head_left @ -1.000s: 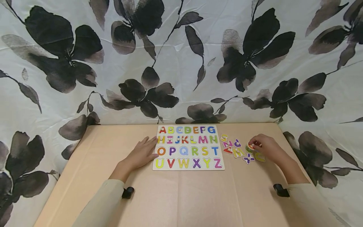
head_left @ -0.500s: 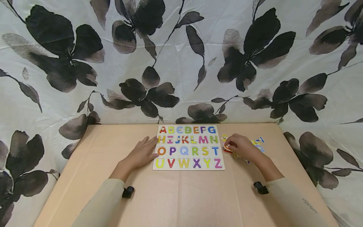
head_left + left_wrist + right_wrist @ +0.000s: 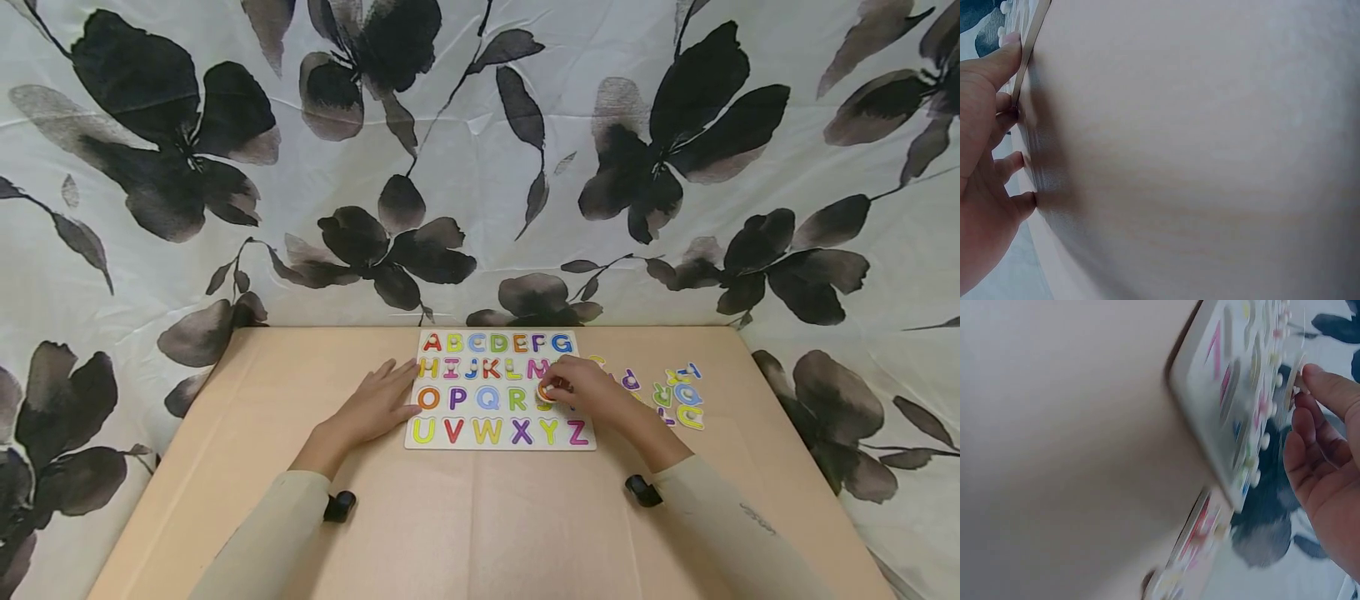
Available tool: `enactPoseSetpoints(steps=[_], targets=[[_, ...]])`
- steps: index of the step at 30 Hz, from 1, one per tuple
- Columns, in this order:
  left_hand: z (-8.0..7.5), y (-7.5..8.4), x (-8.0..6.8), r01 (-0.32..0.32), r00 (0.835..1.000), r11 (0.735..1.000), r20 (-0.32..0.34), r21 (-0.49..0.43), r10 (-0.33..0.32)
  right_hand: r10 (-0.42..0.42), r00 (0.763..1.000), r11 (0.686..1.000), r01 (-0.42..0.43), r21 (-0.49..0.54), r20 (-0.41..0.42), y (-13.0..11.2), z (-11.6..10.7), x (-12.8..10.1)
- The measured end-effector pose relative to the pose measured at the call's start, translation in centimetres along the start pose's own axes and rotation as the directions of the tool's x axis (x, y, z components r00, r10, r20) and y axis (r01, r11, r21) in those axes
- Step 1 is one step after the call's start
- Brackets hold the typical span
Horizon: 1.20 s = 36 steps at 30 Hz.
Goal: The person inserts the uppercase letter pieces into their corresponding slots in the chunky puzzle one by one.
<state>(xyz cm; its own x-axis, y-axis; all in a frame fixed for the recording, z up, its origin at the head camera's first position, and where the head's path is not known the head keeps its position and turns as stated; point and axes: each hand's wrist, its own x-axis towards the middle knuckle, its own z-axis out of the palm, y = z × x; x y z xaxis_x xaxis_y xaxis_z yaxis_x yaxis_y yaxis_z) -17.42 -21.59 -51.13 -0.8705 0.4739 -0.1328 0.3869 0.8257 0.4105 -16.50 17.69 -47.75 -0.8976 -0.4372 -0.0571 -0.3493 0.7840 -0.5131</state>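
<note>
Left hand (image 3: 372, 407) flat, fingers straight, braced against alphabet board (image 3: 500, 389) at its 9 o'clock edge to steady it; right hand (image 3: 583, 387) pinching orange letter piece (image 3: 546, 391) over the board's 3 o'clock side.

A pale tan table (image 3: 465, 525) stands against a white cloth backdrop (image 3: 480, 158) printed with black flowers.

We see an orange round letter piece (image 3: 546, 390) held over the S slot of the flat alphabet puzzle board (image 3: 500, 389).
</note>
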Motion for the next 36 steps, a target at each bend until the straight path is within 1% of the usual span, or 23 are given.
enactPoseSetpoints(steps=[4, 7, 13, 18, 23, 25, 30, 36], targets=[[0.0, 0.0, 0.0, -0.007, 1.000, 1.000, -0.003, 0.001, 0.007, -0.032, 0.999, 0.999, 0.032, 0.028, -0.002, -1.5, 0.8, 1.4], [-0.1, 0.1, 0.0, -0.014, 1.000, 1.000, -0.005, 0.007, 0.014, -0.054, 0.999, 0.998, 0.054, 0.030, -0.006, -2.4, 1.6, 2.4], [0.0, 0.2, 0.2, -0.016, 1.000, 1.000, 0.001, 0.017, 0.016, -0.055, 0.998, 0.998, 0.056, 0.026, -0.022, -4.3, 3.1, 4.1], [-0.1, 0.1, 0.2, -0.019, 1.000, 0.999, 0.007, 0.032, 0.018, -0.034, 0.999, 0.999, 0.034, 0.007, -0.024, -6.1, 4.4, 5.7], [-0.4, 0.0, 0.0, -0.028, 0.999, 0.999, 0.022, 0.045, 0.027, -0.013, 1.000, 0.999, 0.014, 0.030, -0.012, -7.9, 5.7, 7.4], [-0.5, -0.1, 0.0, -0.038, 0.999, 0.998, 0.027, 0.047, 0.037, -0.017, 1.000, 0.999, 0.017, 0.038, -0.012, -8.7, 6.1, 8.0], [-0.6, -0.3, -0.1, -0.065, 0.998, 0.996, 0.030, 0.055, 0.064, -0.050, 0.999, 0.999, 0.050, 0.017, -0.016, -10.5, 7.4, 9.6], [-0.7, -0.4, -0.3, -0.070, 0.997, 0.997, 0.026, 0.039, 0.069, -0.069, 0.998, 0.998, 0.069, -0.007, -0.008, -12.3, 8.6, 10.8]])
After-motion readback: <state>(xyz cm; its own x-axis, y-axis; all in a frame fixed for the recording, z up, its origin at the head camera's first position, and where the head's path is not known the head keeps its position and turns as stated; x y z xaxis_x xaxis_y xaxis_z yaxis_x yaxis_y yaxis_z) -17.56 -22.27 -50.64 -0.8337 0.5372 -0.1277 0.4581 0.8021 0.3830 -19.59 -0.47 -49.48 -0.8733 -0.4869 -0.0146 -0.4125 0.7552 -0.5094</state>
